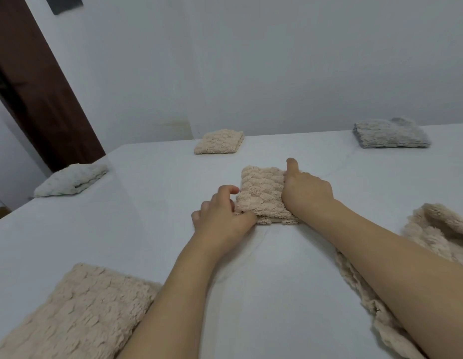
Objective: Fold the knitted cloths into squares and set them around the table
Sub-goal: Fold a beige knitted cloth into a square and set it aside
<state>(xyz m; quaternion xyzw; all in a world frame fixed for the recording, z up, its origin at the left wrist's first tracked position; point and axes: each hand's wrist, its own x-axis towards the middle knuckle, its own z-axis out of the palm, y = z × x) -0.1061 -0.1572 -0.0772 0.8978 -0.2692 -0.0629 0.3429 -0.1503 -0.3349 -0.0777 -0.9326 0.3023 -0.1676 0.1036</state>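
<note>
A beige knitted cloth (261, 193), folded into a small square, lies in the middle of the white table (152, 182). My left hand (222, 216) pinches its near left corner. My right hand (306, 190) presses flat on its right edge, thumb pointing away from me. Folded squares sit around the table: a beige one (220, 141) at the far middle, a grey one (391, 133) at the far right, a white one (70, 180) at the left edge. A larger folded beige cloth (72, 314) lies near left. An unfolded beige cloth (432, 244) is heaped at my right, partly under my right forearm.
A white wall (277, 60) rises right behind the table's far edge. A dark brown door frame (36, 81) stands at the left, beyond the table's left corner.
</note>
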